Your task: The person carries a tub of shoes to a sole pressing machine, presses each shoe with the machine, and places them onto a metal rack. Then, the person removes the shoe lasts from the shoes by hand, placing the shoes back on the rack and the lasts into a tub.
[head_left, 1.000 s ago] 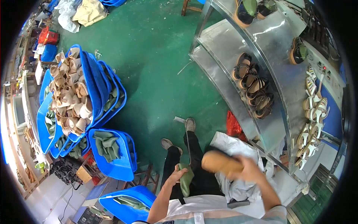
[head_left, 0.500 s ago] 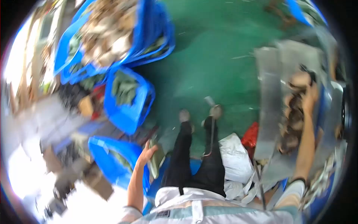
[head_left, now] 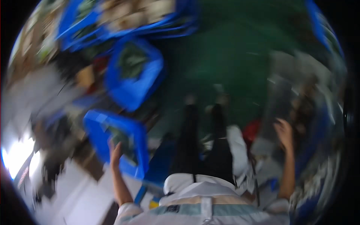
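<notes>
Over the near blue bin is my left hand, blurred, with thumb and fingers apart and nothing visible gripped between them. Green pieces lie in that bin, right beside the hand. My right hand is raised at the right with its fingers spread and holds nothing. It is in front of the metal rack, just left of a row of dark and tan shoes, which are smeared by motion.
Another blue bin with green pieces stands farther out. Beyond it are stacked blue bins with beige pieces. A red bag and white sacks lie left of the rack. My legs are at centre.
The tan shoe has left my right hand, which has drawn back from the shoe row and opened. My left hand has moved left over the near bin and let go of the green piece.
</notes>
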